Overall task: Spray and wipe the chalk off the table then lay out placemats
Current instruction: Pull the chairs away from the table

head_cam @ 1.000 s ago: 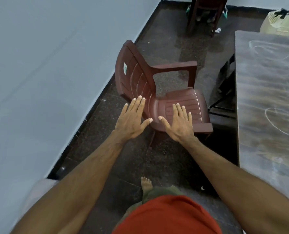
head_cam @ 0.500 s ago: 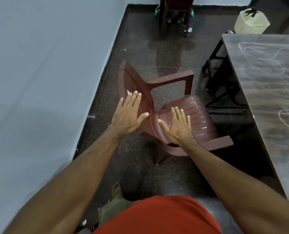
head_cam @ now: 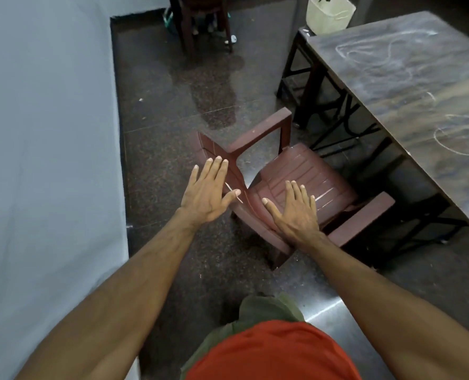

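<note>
A dark wooden table [head_cam: 408, 86] runs along the right side, its top marked with white chalk loops and scribbles [head_cam: 378, 54]. Both my arms reach forward, palms down and fingers straight. My left hand [head_cam: 208, 193] hovers over the backrest of a maroon plastic chair [head_cam: 307, 174]. My right hand [head_cam: 293, 212] is spread over the chair's seat edge, holding nothing. No spray bottle, cloth or placemats are in view.
A pale blue wall [head_cam: 44, 133] fills the left. A pale plastic container [head_cam: 330, 13] stands on the floor beyond the table's far end. A dark wooden chair [head_cam: 200, 20] is at the back. Dark speckled floor [head_cam: 173, 91] lies between wall and table.
The view has swung right and pulled back, so the chair sits lower and more of the table shows. Both hands stay flat and spread, slightly further apart.
</note>
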The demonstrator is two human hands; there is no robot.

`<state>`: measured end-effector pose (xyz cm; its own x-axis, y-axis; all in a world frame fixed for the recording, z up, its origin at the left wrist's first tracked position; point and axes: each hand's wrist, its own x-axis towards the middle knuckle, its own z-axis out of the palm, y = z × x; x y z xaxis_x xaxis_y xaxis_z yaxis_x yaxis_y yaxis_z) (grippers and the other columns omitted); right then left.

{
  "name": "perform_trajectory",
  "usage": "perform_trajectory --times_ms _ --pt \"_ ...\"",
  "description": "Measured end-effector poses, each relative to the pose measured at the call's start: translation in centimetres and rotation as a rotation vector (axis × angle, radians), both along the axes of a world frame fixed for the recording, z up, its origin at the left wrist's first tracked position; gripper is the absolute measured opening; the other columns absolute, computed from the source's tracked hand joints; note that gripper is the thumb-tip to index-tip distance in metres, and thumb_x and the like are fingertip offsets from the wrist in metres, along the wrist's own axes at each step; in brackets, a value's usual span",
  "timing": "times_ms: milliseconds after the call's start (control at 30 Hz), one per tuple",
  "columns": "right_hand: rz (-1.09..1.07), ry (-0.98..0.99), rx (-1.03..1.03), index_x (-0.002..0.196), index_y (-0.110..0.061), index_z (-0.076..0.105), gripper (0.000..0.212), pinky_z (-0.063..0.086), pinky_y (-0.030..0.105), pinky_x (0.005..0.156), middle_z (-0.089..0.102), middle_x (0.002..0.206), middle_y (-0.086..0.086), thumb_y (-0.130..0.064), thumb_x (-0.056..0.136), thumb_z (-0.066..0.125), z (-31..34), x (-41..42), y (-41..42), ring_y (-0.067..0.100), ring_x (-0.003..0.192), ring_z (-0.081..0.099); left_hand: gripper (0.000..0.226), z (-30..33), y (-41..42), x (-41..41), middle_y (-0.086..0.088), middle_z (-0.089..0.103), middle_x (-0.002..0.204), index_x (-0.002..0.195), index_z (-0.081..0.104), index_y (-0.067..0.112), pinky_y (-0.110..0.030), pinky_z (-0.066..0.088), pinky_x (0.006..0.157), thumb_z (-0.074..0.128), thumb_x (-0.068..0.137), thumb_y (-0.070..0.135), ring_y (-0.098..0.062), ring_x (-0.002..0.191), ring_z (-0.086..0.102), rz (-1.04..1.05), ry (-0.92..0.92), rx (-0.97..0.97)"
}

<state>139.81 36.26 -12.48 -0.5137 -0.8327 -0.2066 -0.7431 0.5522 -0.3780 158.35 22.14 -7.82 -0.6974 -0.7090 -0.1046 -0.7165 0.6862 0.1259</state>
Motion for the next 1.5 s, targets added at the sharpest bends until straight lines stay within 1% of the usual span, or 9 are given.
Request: perform_trajectory --times_ms 267,533,700,867,1100,1233,1333,1400,1500 --pt "-0.157 0.003 0.010 0.156 -0.011 0.012 0.095 0.003 0.051 0.122 0.010 0.164 0.007 -0.077 0.089 0.025 -1.2 -1.6 -4.0 0.025 0.151 0.004 0.076 -0.9 -7.2 -3.0 -0.007 0.013 0.165 0.157 0.015 0.015 -0.048 0.000 0.122 0.026 0.098 0.062 -0.024 0.152 0.007 -0.156 -0.062 0.016" --pt "-0.323 -0.040 0.037 0.157 -0.012 0.012 0.098 0.003 0.051 0.122 0.009 0.165 0.006 -0.078 0.087 0.032 -1.5 -3.2 -5.7 0.025 0.152 0.003 0.063 -1.5 -14.9 -5.4 -0.009 0.029 0.159 0.147 0.041 0.016 -0.055 0.003 0.121 0.037 0.098 0.056 -0.026 0.149 0.019 -0.218 -0.260 0.013" --pt "-0.428 -0.050 0.054 0.156 -0.013 0.013 0.098 0.004 0.051 0.122 0.010 0.164 0.006 -0.078 0.087 0.034 -1.9 -3.4 -5.8 0.025 0.152 0.004 0.059 -1.6 -17.4 -8.3 -0.005 0.043 0.152 0.143 0.047 0.021 -0.058 0.012 0.118 0.042 0.097 0.057 -0.025 0.142 0.036 -0.271 -0.397 0.112" --pt "-0.598 -0.076 0.053 0.156 -0.012 0.015 0.096 0.004 0.050 0.121 0.011 0.164 0.006 -0.076 0.087 0.038 -2.0 -3.4 -6.6 0.025 0.151 0.005 0.059 -2.4 -20.0 -10.4 -0.011 0.056 0.138 0.138 0.051 0.018 -0.049 0.041 0.103 0.047 0.094 0.058 -0.033 0.124 0.054 -0.246 -0.462 0.269" --pt "-0.929 -0.245 0.211 0.147 -0.008 0.034 0.086 0.032 0.051 0.113 0.038 0.152 0.012 -0.061 0.084 0.061 -2.3 -2.3 -5.2 0.033 0.140 0.036 0.062 -3.1 -24.5 -11.4 -0.017 0.051 0.143 0.139 0.051 0.003 -0.034 0.042 0.103 0.054 0.096 0.048 -0.032 0.128 0.051 -0.048 -0.421 0.745" --pt "-1.160 -0.443 0.297 0.146 -0.007 0.038 0.085 0.042 0.044 0.107 0.045 0.147 0.016 -0.057 0.083 0.066 -2.6 -1.0 -2.5 0.035 0.131 0.047 0.044 -3.0 -24.8 -11.2 -0.013 0.069 0.100 0.126 0.059 0.001 -0.030 0.050 0.069 0.054 0.100 0.035 -0.025 0.088 0.066 0.176 -0.373 1.080" --pt "-1.247 -0.509 0.346 0.134 -0.002 0.053 0.076 0.048 0.039 0.097 0.055 0.136 0.018 -0.057 0.083 0.067 -2.5 -0.2 -1.1 0.036 0.117 0.057 0.028 -3.5 -24.9 -11.7 -0.010 0.069 0.070 0.106 0.063 0.002 -0.027 0.050 0.052 0.055 0.100 0.028 -0.020 0.059 0.065 0.213 -0.369 1.146" --pt "-1.266 -0.545 0.358 0.127 0.002 0.058 0.069 0.047 0.037 0.091 0.058 0.130 0.020 -0.052 0.085 0.068 -2.4 -0.1 -0.7 0.035 0.112 0.059 0.022 -3.9 -25.0 -12.0 -0.008 0.069 0.057 0.095 0.063 0.002 -0.028 0.053 0.049 0.056 0.100 0.022 -0.018 0.046 0.066 0.237 -0.381 1.176" --pt "-1.275 -0.622 0.387 0.124 0.000 0.062 0.064 0.048 0.039 0.096 0.061 0.127 0.018 -0.050 0.085 0.069 -2.2 -0.4 -0.2 0.034 0.109 0.061 0.018 -4.7 -25.3 -12.4 -0.009 0.069 0.054 0.094 0.063 0.000 -0.032 0.055 0.056 0.057 0.099 0.016 -0.019 0.048 0.067 0.246 -0.404 1.197"
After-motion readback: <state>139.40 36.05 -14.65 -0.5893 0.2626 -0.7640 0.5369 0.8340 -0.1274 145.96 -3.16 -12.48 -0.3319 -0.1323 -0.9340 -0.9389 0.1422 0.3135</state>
